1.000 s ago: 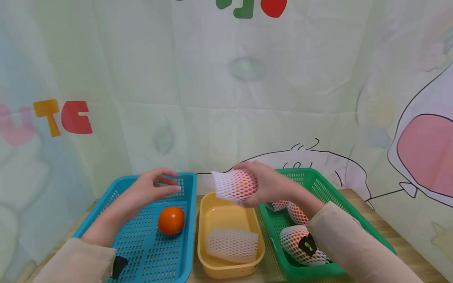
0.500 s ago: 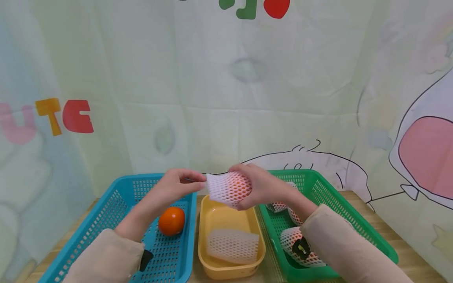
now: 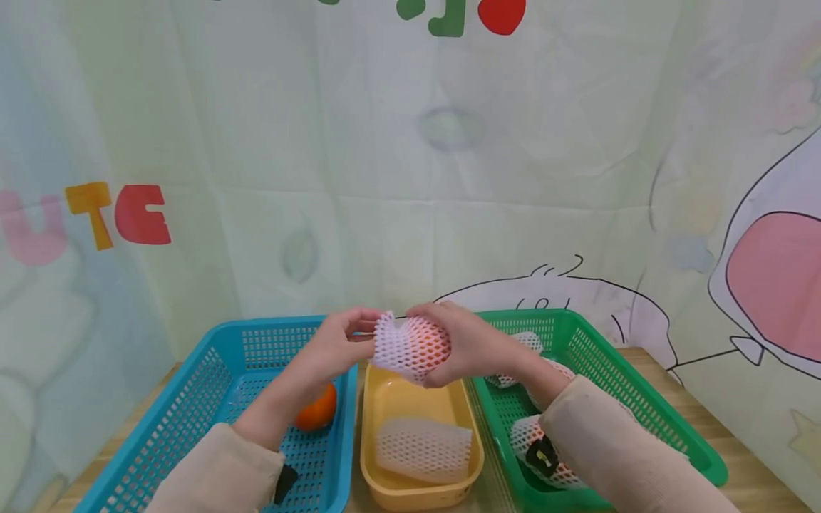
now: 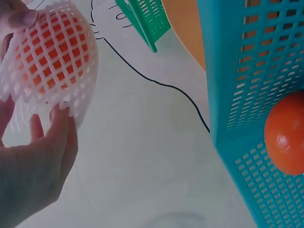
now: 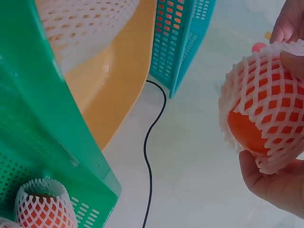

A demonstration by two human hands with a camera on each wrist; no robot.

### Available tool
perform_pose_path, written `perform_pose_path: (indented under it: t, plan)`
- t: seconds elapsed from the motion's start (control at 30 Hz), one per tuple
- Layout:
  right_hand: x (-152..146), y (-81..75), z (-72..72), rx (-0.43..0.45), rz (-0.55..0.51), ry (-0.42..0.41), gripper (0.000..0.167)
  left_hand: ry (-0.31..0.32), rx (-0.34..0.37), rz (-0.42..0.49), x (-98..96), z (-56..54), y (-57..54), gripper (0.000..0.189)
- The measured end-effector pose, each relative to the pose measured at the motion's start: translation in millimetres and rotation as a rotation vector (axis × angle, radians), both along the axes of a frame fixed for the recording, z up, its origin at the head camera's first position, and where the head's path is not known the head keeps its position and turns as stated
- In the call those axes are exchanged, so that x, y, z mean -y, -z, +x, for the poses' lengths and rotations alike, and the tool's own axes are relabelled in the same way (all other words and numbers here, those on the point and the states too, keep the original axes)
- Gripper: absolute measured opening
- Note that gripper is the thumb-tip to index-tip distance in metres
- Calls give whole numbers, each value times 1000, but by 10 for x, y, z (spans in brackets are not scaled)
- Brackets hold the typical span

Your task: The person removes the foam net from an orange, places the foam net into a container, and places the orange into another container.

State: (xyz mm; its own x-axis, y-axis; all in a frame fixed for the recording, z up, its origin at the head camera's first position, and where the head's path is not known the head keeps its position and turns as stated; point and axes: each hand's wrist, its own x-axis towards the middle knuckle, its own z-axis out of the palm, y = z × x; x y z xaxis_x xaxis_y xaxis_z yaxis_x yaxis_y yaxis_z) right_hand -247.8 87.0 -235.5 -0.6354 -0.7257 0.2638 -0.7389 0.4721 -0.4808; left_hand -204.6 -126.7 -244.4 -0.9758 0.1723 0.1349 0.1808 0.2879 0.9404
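Above the yellow tray, my right hand [image 3: 471, 342] grips an orange [image 5: 244, 130] wrapped in a white foam net sleeve [image 3: 398, 349]. The sleeve's loose end points left. My left hand [image 3: 336, 345] pinches that loose end between thumb and fingers. In the left wrist view the left hand's fingertips [image 4: 59, 111] touch the mesh edge. The right wrist view shows part of the orange's skin bare at the sleeve's opening. Another orange [image 3: 318, 410], without a net, lies in the blue basket, partly hidden by my left forearm.
The blue basket [image 3: 214, 370] stands left, the yellow tray [image 3: 370, 442] in the middle, the green basket [image 3: 695, 456] right. A flat foam net [image 3: 423, 450] lies in the tray. Several netted fruits [image 3: 529, 434] sit in the green basket. A printed cloth [image 3: 385, 235] hangs behind.
My left hand has moved right from over the blue basket to the sleeve's loose end and taken hold of it. The right hand has shifted slightly left with the netted orange.
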Motion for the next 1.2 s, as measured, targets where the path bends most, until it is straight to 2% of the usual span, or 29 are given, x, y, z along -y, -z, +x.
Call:
perform_pose_path:
  t: [0.3, 0.47, 0.57, 0.7, 0.8, 0.9, 1.1, 1.2]
  plan:
    - [46, 59, 14, -71, -88, 29, 79, -10, 33, 105, -152, -1, 76, 58]
    - [124, 98, 27, -104, -122, 41, 79, -19, 13, 160, -186, -6, 92, 64]
    - [157, 99, 48, -108, -132, 29, 80, -40, 3, 146, -190, -9, 92, 64]
    - [169, 91, 69, -98, -133, 15, 80, -57, 25, 107, -192, -6, 80, 61]
    - [162, 87, 76, -86, -126, 10, 81, -55, 25, 83, -191, -4, 72, 60]
    - [138, 82, 65, -69, -112, -19, 82, -37, 4, 75, -175, 4, 81, 57]
    - [52, 51, 16, -42, -60, -130, 86, 19, -14, 59, -109, 23, 141, 57]
    - [13, 23, 18, -10, -51, -116, 85, 25, -4, 56, -89, 15, 150, 57]
